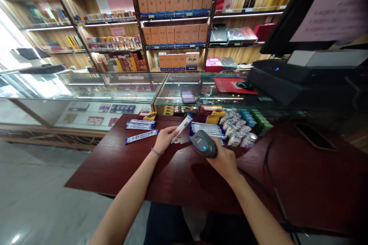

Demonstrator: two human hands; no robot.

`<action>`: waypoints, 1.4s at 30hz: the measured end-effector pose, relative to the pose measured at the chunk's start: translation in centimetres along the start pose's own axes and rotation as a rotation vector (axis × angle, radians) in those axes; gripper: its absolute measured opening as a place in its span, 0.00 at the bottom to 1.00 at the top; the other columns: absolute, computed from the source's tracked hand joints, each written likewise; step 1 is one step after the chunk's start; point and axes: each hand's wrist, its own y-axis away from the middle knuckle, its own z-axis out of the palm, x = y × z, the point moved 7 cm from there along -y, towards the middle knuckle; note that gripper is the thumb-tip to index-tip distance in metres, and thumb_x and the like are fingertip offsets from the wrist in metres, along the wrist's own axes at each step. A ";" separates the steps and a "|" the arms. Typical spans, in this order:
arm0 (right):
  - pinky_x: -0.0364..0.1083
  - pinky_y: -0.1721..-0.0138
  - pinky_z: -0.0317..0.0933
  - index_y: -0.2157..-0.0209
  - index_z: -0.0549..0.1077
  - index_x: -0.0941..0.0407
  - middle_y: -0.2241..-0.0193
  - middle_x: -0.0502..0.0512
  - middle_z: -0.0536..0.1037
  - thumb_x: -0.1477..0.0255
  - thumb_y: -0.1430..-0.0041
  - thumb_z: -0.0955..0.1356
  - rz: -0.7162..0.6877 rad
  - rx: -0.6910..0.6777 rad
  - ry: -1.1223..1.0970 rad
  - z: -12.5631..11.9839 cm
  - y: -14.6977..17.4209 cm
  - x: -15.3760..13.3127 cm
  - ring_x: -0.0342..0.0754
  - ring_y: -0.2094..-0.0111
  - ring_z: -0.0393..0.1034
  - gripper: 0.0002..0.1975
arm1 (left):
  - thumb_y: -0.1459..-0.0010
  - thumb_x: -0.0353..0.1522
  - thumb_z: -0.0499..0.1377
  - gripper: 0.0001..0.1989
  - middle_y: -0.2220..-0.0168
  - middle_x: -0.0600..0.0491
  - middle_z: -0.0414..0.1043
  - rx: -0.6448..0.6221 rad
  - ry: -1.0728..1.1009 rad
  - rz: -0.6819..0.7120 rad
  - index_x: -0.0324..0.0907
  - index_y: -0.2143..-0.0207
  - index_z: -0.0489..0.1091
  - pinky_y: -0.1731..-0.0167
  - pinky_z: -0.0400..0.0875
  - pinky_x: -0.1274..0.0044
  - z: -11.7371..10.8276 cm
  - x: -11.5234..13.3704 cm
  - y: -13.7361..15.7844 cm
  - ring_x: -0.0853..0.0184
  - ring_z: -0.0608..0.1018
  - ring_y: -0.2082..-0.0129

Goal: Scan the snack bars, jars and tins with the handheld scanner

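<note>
Between the thumb and fingers of my left hand (166, 140) is a long, slim blue-and-white candy stick pack (183, 124), tilted up to the right with a barcode side showing. My right hand (224, 159) is wrapped round the handle of a dark grey barcode scanner (203, 144), a blue light glowing on its top. The scanner's head points toward the pack. Just beyond it lies a row of similar blue-and-white packs (208, 128). To the left of my left hand, a single pack (141, 136) rests on the table near a small pile of packs (140, 124).
Small jars (236, 138), green packs (261, 121) and red-and-yellow boxes (211, 113) stand along the back of the brown table (120, 172). A phone (315, 136) and a black cable (276, 195) lie at right. Behind is a glass counter (184, 88) with a monitor (293, 15).
</note>
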 end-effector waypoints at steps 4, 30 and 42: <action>0.43 0.75 0.59 0.59 0.70 0.55 0.76 0.51 0.79 0.68 0.49 0.67 -0.017 -0.034 0.004 0.2 0.1 -0.1 0.51 0.75 0.76 0.14 | 0.46 0.38 0.63 0.17 0.63 0.50 0.79 0.015 -0.082 0.034 0.42 0.56 0.77 0.72 0.74 0.78 -0.1 0.4 0.1 0.64 0.80 0.67; 0.47 0.74 0.65 0.53 0.69 0.58 0.71 0.59 0.80 0.60 0.46 0.68 0.474 0.438 0.034 -4.9 0.8 7.2 0.55 0.73 0.76 0.22 | 0.45 0.25 0.58 0.14 0.57 0.48 0.78 -0.157 -1.050 0.637 0.45 0.58 0.76 0.52 0.69 0.67 10.1 4.2 -3.1 0.58 0.77 0.55; 0.46 0.75 0.63 0.52 0.69 0.59 0.71 0.59 0.80 0.58 0.47 0.69 0.489 0.481 0.105 -5.1 1.0 7.6 0.54 0.75 0.76 0.25 | 0.46 0.20 0.55 0.16 0.58 0.48 0.78 -0.171 -1.106 0.644 0.41 0.59 0.76 0.51 0.69 0.71 14.2 2.7 -6.8 0.62 0.77 0.56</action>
